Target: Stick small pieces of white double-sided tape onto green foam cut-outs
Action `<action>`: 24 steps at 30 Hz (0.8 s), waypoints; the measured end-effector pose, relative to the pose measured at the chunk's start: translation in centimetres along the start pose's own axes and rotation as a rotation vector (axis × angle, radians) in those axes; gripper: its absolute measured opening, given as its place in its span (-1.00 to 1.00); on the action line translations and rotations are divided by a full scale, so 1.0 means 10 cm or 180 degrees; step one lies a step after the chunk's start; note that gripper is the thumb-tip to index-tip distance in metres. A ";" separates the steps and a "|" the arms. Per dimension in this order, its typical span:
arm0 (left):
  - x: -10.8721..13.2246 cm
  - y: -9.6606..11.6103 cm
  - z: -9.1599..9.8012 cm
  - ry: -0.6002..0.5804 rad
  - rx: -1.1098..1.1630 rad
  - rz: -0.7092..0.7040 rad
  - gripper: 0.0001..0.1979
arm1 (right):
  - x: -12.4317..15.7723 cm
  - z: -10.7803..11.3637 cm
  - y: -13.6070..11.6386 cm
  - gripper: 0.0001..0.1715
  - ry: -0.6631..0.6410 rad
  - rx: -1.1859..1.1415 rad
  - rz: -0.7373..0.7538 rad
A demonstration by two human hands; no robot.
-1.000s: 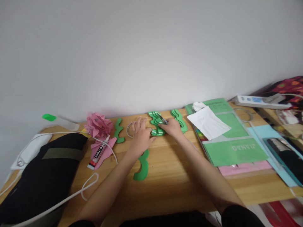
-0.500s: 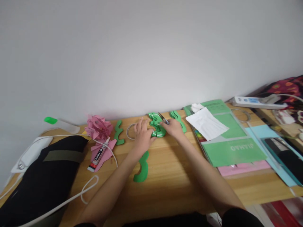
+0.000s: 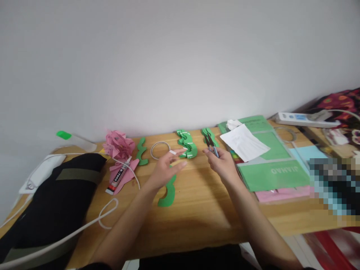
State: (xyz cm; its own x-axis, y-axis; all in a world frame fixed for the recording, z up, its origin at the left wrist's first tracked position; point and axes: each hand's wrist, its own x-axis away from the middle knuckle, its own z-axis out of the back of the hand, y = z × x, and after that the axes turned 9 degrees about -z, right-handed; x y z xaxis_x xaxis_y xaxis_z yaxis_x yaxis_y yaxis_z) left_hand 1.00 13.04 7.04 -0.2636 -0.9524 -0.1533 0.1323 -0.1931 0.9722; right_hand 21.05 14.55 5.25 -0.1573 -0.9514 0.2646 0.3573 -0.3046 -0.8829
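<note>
My left hand hovers over the wooden desk with its fingers pinched on a small white strip. It is just left of a stack of wavy green foam pieces with white strips on them. My right hand is closed round small scissors, blades pointing away, in front of another wavy green stack. A single wavy green piece lies under my left wrist.
A white wire ring, another green wavy piece, pink paper flower and glue tube lie left. A black bag and white cable fill the near left. Green folders with white paper lie right.
Both hands have lifted off the middle green stack and drawn back toward me. The right hand moved right with the scissors; the left now holds a small white strip.
</note>
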 end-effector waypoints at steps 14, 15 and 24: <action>0.84 0.07 -0.09 -0.0172 0.0992 0.0201 -0.40 | 0.75 -0.14 -0.03 -0.64 -0.0654 -0.0655 -0.0277; 0.89 0.08 -0.10 -0.0209 0.0776 0.0187 -0.40 | 0.77 -0.15 -0.03 -0.65 -0.0659 -0.0624 -0.0279; 1.22 -0.18 -0.10 0.0258 -0.2346 -0.0641 -0.42 | 0.86 -0.26 0.14 -0.54 -0.0988 -0.0975 -0.0603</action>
State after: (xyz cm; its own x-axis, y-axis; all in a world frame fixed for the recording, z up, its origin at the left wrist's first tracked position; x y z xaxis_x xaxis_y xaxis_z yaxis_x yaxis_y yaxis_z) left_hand -1.51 1.53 3.25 -0.2829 -0.8910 -0.3551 0.6995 -0.4449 0.5593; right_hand 17.83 6.05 5.30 0.1058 -0.8629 0.4942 0.0534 -0.4914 -0.8693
